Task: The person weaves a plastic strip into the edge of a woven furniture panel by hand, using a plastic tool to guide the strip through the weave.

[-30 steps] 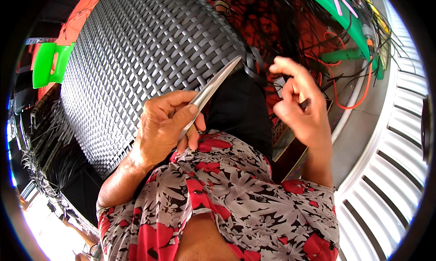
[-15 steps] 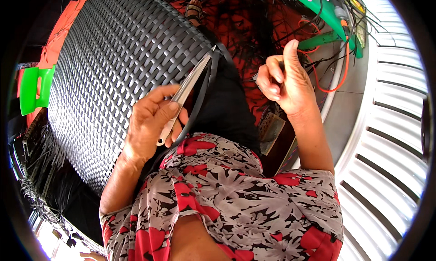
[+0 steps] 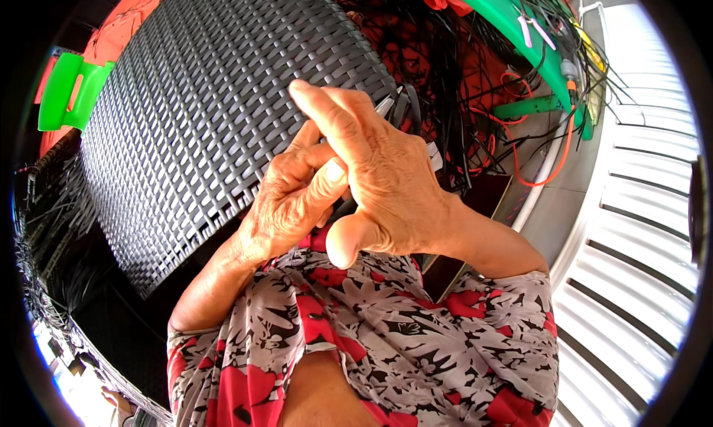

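A large panel of grey-black woven plastic strips (image 3: 200,122) leans across my lap, its edge strip running down its right side. My left hand (image 3: 286,197) is closed in front of the panel's lower right part, thumb up and fingers curled. A long tapered metal spike (image 3: 385,106) shows only its tip, past my other hand; the rest is hidden, but the left hand appears to hold it. My right hand (image 3: 394,182) crosses over the left one, back toward me, index finger stretched to the upper left and thumb apart. Nothing shows in it.
Loose black strips (image 3: 460,93) lie over red material beyond the panel. A green table edge (image 3: 512,18) holds a pale purple-handled tool (image 3: 536,32). An orange cable (image 3: 568,130) loops below. White slatted furniture (image 3: 639,204) stands right; a green chair (image 3: 65,93) is at the left.
My right hand has come left and down, from beside the panel to over my left hand, its index finger now stretched out. It now hides most of the spike. The panel sits slightly further right.
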{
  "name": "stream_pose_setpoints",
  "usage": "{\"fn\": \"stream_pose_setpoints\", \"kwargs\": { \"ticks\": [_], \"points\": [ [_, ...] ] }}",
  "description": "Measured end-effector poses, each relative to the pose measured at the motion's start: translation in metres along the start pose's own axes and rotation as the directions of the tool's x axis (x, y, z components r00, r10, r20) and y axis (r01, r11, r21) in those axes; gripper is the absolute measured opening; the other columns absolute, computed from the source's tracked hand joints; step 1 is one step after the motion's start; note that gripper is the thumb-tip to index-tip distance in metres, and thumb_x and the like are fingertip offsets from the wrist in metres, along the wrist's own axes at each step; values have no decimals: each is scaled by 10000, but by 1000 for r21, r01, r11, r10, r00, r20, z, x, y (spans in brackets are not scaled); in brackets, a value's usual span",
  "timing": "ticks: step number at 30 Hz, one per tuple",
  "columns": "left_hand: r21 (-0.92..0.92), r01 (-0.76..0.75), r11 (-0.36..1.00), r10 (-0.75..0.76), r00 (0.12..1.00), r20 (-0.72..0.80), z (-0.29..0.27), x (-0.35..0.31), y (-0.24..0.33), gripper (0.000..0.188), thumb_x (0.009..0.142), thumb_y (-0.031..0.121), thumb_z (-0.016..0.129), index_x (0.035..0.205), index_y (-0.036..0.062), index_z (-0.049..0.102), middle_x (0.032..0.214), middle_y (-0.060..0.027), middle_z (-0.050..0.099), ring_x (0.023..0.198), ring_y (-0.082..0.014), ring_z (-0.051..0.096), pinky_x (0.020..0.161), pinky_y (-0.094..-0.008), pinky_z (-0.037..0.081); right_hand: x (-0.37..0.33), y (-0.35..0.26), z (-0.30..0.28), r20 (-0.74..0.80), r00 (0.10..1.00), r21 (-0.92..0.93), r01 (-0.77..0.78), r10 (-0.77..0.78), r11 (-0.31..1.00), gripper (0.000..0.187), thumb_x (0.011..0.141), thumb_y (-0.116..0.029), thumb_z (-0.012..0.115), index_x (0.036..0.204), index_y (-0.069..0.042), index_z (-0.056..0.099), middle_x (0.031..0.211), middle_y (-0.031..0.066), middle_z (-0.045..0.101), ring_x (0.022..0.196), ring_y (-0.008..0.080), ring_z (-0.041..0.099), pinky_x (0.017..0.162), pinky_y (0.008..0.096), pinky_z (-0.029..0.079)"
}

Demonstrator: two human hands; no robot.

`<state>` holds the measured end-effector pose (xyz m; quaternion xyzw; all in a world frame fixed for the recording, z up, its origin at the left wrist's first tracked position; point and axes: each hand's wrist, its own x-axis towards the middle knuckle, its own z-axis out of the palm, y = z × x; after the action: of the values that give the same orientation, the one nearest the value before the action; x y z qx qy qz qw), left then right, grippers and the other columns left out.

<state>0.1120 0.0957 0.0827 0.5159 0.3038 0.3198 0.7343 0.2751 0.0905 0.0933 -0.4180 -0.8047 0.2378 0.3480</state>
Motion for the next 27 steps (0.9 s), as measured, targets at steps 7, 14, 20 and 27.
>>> {"fn": "stream_pose_setpoints", "kwargs": {
  "ticks": [7,14,20,27],
  "points": [
    [-11,-73,997,73,990,123,-15,-5,-9,222,943,156,566,1084,-3,630,1153,-66,453,730,-72,512,604,-219,436,-4,-1,18,-25,999,90,-41,44,995,1166,644,-883,303,1443,-35,246,1176,212,474,990,348,563,713,403,534],
    [-187,75,979,-60,995,84,-15,-8,-9,293,905,272,619,983,-8,655,1192,-69,450,699,-81,513,610,-226,436,-7,-4,5,64,964,222,-267,260,938,1183,639,-883,323,1422,2,263,1052,193,535,898,333,601,684,392,537],
    [-192,69,979,-49,993,106,-8,-9,-1,394,883,327,649,1095,-5,643,1216,-111,440,1123,-194,415,948,-344,367,-4,3,31,-194,977,80,99,-82,992,1238,574,-915,351,1422,-15,300,1205,217,503,995,365,577,761,390,530],
    [-208,185,960,-160,978,134,-17,-11,2,250,850,201,699,965,-15,648,1016,-34,543,907,-118,505,807,-271,427,1,10,41,-279,953,224,184,-118,957,1314,562,-900,415,1391,105,244,1115,254,556,775,233,619,658,344,530]
  ]
}}
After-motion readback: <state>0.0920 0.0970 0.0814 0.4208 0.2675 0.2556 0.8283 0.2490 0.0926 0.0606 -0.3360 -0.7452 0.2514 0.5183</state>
